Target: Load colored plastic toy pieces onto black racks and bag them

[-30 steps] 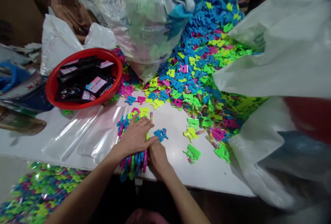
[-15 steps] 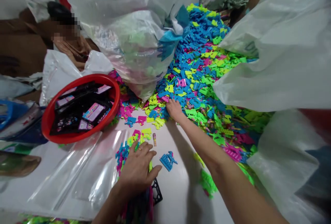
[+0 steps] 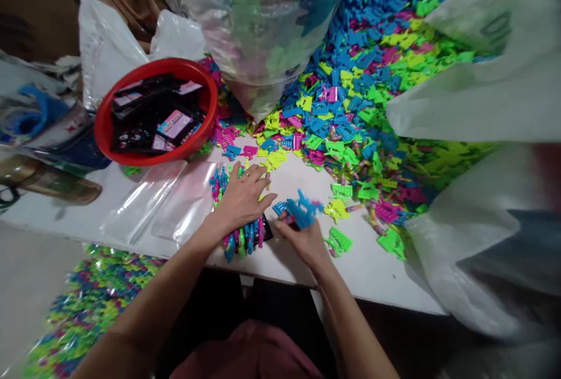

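Red basin (image 3: 105, 128) sitting far left | left hand (image 3: 243, 198) pressing flat, fingers spread, on a gathered row of combs (image 3: 239, 236) | right hand (image 3: 302, 233) pinching blue combs (image 3: 302, 211) beside it | huge loose heap (image 3: 359, 93) lying unsorted behind.

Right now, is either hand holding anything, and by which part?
The right hand grips a blue plastic piece by its lower end. The left hand holds nothing; it presses flat on a row of colourful pieces.
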